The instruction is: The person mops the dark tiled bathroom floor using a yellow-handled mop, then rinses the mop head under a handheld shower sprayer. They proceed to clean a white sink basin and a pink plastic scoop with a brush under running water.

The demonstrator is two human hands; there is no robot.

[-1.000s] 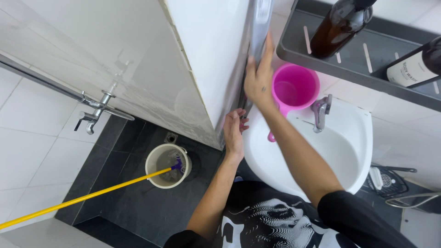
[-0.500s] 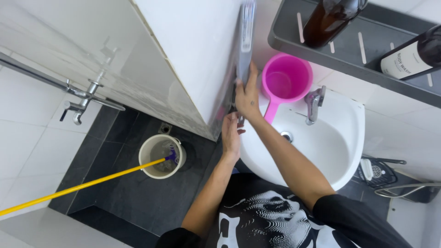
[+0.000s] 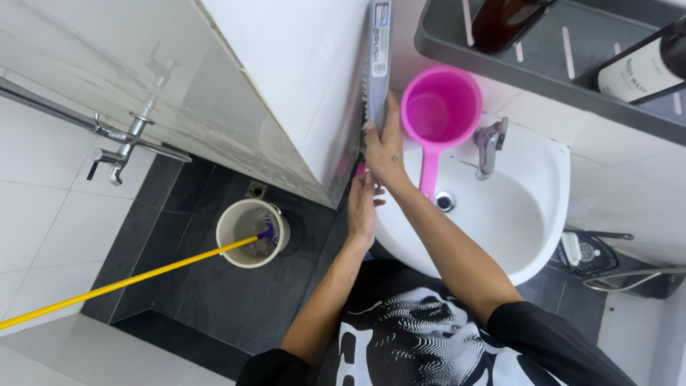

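Flat grey brush pkg (image 3: pixel 379 50), upright by wall corner, blue-white label up top. White label (image 3: pixel 643 71) on dark bottle, shelf's right end.

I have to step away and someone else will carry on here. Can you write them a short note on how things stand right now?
Right hand: gripping the lower end of a flat packaged brush, held upright against the edge of the white wall.
Left hand: just below, fingers at the pack's bottom end.
Nearby: pink dipper resting on the rim of the white sink, beside the tap. On the dark floor, a cream bucket with a yellow-handled mop in it.
Done: pack is in hand.
Left: the pack looks unopened.
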